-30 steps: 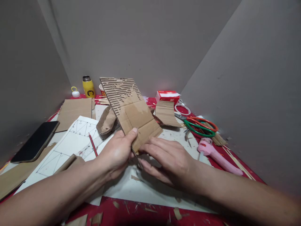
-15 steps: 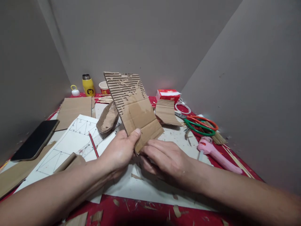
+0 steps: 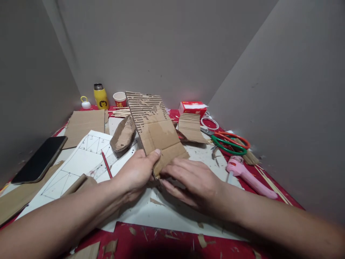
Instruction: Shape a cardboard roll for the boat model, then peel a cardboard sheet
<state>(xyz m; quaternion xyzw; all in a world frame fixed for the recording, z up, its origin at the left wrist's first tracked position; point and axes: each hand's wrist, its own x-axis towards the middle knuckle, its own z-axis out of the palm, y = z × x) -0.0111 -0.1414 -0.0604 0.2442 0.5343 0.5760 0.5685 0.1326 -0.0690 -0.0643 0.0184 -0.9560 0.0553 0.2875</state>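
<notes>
A piece of corrugated cardboard (image 3: 161, 133) is held up at a tilt over the white paper. Its upper part has bare ridges where the top layer is torn away; smooth brown liner covers the lower part. My left hand (image 3: 138, 169) grips its lower left edge, thumb on the near face. At the bottom corner, the fingers of my right hand (image 3: 188, 180) are bent against the cardboard, and their tips are partly hidden. Left of the piece lies a small boat-shaped cardboard form (image 3: 123, 135).
At left are a phone (image 3: 40, 158), a drawn sheet (image 3: 72, 162) and a red pencil (image 3: 106, 163). A yellow bottle (image 3: 101, 98) and paper cup (image 3: 120, 100) stand behind. Scissors (image 3: 229, 142) and a pink glue gun (image 3: 252, 178) lie at right. Scraps (image 3: 202, 241) litter the front.
The cardboard's upper end has tipped lower and slightly right. My right fingers have shifted a little at the bottom corner, with the thumb more spread from the fingers. My left hand keeps its grip.
</notes>
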